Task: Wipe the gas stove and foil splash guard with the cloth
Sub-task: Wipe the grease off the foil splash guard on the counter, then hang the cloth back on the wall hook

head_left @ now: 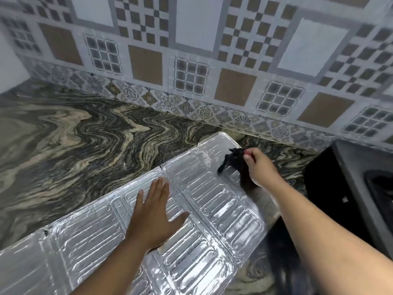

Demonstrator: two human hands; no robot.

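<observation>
Left hand flat, fingers straight and together; right hand curled, outstretched.

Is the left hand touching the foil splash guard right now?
Touching. In the head view, the left hand lies flat, fingers straight, on the foil splash guard, with no gap visible beneath it.

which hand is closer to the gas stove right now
Right. The right hand, gripping the dark cloth, is beside the gas stove; the left hand lies flat mid foil splash guard, farther away.
</observation>
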